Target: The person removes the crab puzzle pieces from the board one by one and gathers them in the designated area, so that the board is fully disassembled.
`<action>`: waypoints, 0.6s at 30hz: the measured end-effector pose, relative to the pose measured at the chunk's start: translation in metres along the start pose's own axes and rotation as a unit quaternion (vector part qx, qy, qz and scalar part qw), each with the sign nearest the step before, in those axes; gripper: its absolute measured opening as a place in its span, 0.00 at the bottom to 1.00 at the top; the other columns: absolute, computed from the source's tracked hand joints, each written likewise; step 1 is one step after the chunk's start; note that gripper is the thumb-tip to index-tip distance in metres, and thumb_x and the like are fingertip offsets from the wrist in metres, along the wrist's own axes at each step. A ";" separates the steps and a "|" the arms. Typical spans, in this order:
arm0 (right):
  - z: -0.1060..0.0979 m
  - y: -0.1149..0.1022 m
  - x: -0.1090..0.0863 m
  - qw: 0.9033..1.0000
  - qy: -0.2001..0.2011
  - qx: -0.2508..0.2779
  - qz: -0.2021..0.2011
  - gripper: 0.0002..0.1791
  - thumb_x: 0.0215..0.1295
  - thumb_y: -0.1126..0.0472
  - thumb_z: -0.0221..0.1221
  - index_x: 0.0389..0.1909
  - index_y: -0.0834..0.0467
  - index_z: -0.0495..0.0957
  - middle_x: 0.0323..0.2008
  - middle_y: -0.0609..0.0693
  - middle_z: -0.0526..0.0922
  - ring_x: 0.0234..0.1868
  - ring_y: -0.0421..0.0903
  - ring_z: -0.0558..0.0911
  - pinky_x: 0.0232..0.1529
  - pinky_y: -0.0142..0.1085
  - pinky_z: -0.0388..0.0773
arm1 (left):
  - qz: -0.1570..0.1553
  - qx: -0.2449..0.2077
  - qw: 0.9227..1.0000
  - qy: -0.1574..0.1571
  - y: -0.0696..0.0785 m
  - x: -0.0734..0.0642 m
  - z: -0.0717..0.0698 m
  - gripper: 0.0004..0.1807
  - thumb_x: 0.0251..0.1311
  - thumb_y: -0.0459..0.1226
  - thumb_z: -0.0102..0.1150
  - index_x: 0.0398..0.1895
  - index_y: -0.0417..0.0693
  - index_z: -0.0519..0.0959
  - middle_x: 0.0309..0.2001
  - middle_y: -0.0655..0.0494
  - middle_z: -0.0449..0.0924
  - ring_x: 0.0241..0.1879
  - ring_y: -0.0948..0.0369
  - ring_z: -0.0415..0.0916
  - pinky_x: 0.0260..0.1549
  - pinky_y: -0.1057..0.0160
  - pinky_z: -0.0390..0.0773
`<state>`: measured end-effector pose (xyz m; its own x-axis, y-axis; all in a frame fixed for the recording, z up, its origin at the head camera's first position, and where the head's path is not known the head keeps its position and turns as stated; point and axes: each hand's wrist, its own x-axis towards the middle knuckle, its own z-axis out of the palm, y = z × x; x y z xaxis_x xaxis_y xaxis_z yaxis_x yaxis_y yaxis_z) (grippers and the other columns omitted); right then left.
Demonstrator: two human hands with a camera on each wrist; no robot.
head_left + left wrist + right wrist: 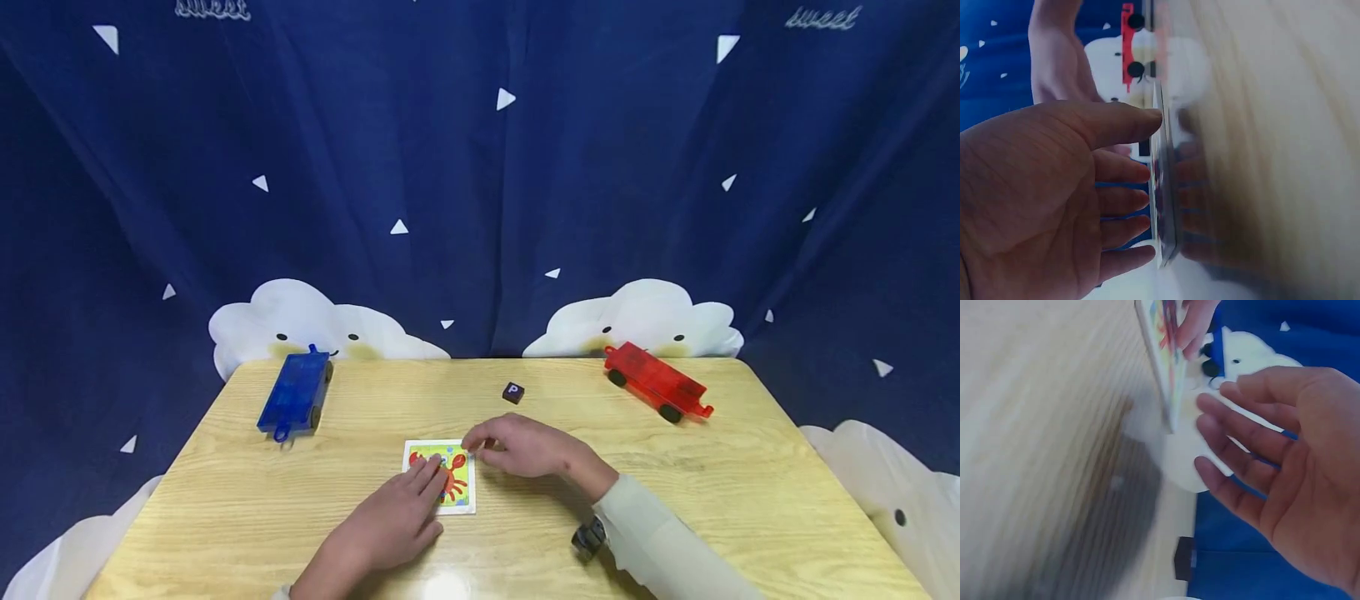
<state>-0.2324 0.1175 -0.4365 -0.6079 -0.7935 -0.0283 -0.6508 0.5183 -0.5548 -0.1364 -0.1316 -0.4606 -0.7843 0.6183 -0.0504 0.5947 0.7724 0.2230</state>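
A square crab picture puzzle (462,483) with a white border lies flat in the middle of the table. The left hand (397,518) rests on its left side, fingers straight and covering part of the crab. In the left wrist view the fingertips (1141,200) meet the top face of the thin puzzle (1165,187). At the upper right corner of the puzzle is the right hand (525,446), fingers loosely bent. The right wrist view shows nothing held in the right hand (1279,456), its fingers apart from the puzzle's edge (1160,369).
Beyond the right hand sits a small dark tile (513,392) with a letter P. A blue toy wagon (298,392) stands at the back left, a red toy wagon (654,377) at the back right. The wooden table (225,517) ends at a dark blue curtain (450,167).
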 end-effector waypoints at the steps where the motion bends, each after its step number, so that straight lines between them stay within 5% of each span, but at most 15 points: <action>1: -0.001 0.003 0.007 1.000 0.005 0.006 0.001 0.13 0.77 0.63 0.57 0.56 0.59 0.84 0.50 0.46 0.86 0.47 0.35 0.80 0.52 0.36 0.78 | 0.001 0.006 1.000 -0.001 0.002 0.001 0.001 0.36 0.72 0.46 0.58 0.75 0.33 0.65 0.76 0.37 0.60 0.74 0.42 0.59 0.66 0.44 0.67; 8: 0.002 0.016 0.037 0.999 0.027 0.028 0.017 0.11 0.76 0.66 0.58 0.54 0.59 0.84 0.46 0.44 0.85 0.42 0.37 0.79 0.49 0.33 0.77 | -0.006 0.021 1.000 -0.011 0.011 0.009 0.002 0.34 0.75 0.45 0.54 0.77 0.36 0.64 0.77 0.38 0.59 0.76 0.44 0.57 0.67 0.45 0.66; 18: 0.015 0.012 0.035 0.999 -0.008 -0.031 0.023 0.11 0.73 0.64 0.60 0.52 0.54 0.85 0.43 0.41 0.82 0.42 0.36 0.77 0.52 0.34 0.75 | -0.024 0.004 0.999 -0.038 0.010 0.006 0.002 0.34 0.75 0.47 0.54 0.77 0.39 0.64 0.77 0.40 0.58 0.76 0.45 0.56 0.66 0.43 0.66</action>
<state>-0.2547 0.0910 -0.4563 -0.6313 -0.7727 -0.0654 -0.6496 0.5730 -0.4997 -0.1346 -0.1199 -0.4603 -0.7962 0.5901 -0.1338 0.5590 0.8020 0.2106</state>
